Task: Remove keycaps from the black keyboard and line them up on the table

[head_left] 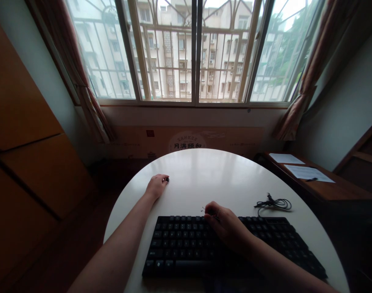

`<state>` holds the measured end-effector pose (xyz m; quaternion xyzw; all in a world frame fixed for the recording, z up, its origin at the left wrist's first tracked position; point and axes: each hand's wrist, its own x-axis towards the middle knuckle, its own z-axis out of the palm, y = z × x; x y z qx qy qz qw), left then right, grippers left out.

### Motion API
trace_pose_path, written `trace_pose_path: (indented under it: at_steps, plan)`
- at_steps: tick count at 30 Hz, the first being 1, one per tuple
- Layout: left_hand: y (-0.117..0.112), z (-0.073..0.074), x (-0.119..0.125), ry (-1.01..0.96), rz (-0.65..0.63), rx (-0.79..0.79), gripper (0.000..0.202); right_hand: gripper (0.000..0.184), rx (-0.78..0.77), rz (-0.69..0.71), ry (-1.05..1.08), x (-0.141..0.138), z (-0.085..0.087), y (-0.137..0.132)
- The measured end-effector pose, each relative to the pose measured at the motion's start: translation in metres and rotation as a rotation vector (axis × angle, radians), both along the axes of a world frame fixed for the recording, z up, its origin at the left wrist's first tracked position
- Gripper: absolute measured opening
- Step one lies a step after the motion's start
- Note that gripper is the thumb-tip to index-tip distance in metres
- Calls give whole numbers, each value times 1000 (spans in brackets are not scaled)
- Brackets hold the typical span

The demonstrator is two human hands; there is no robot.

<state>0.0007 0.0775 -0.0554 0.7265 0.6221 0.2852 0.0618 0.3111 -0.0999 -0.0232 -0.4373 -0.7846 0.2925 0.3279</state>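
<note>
- Keyboard [186, 244], black, lies at the near edge of the round white surface [210, 175], with its cable [273, 202] coiled just past its far right corner
- right hand [227, 226] rests on the upper key rows, fingers curled at the top edge; a thin wiry bit [203, 210] shows by the fingertips, but whether it is gripped cannot be told
- left hand [157, 186] lies on the surface, apart from the keys, fingers closed and pinching a small dark piece [166, 179]

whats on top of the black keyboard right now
The right hand lies on the keyboard, fingertips at its far edge pinching a thin object, too small to identify. Keys under the hand are hidden.
</note>
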Motion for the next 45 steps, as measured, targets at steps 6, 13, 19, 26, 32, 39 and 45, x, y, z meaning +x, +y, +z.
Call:
trace_pose_path:
  at_steps: [6,13,19,26,32,39,45]
  plan:
    - [-1,-1,0,-8,2,4,33,12,12,11,3,0,-1,1]
    - [0,-2,1,-6,13,-5,38,12,1,13,-1,1,0,-1]
    - [-3,0,3,-26,18,-17,40,13,-11,26,3,1,1,-2]
    - [-22,21,2,-58,90,-5,41,12,-16,37,-13,2,-1,0]
    - [-68,76,2,108,-25,-643,40,14,-24,35,-23,3,-3,1]
    - [-101,92,45,276,-236,-1022,48,14,-14,36,-27,5,-5,1]
    - [-110,96,58,293,-172,-957,58,15,-14,0,-75,4,-1,2]
